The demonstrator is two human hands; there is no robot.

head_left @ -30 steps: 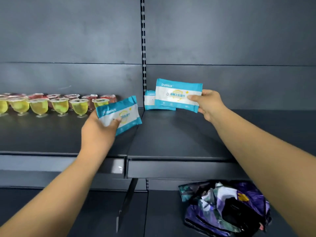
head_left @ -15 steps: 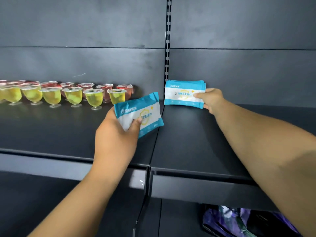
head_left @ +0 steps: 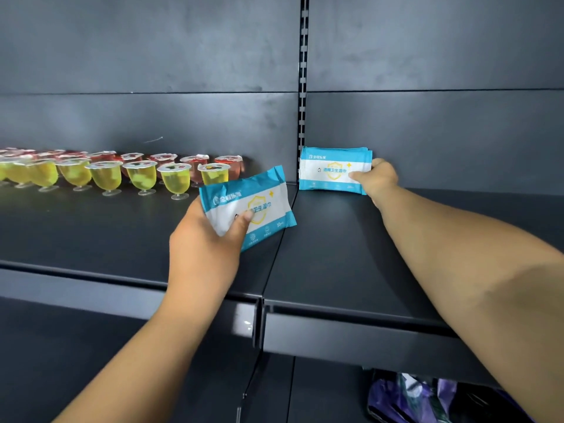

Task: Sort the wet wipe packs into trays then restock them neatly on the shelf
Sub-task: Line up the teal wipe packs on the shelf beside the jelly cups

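Left hand (head_left: 210, 242) gripping tilted pack (head_left: 248, 206), right hand (head_left: 377, 178) pinching upright pack (head_left: 334, 171)

Shelf (head_left: 335, 254): dark matt metal, smooth, its front lip faintly glossy. Back panel (head_left: 152, 56): matt painted metal, lightly scuffed. Wet wipe packs (head_left: 332, 172), at 1 o'clock: glossy plastic film. Jelly cups (head_left: 143, 178), at 10 o'clock: clear shiny plastic with foil-like lids. Bag (head_left: 412, 398), at 5 o'clock: crinkled glossy plastic.

I'm reaching both arms forward. My left hand (head_left: 210, 239) is gripping a pack (head_left: 248, 207), thumb on top; my right hand (head_left: 377, 178) is stretching further out, fingers pinching the upright pack (head_left: 331, 172).
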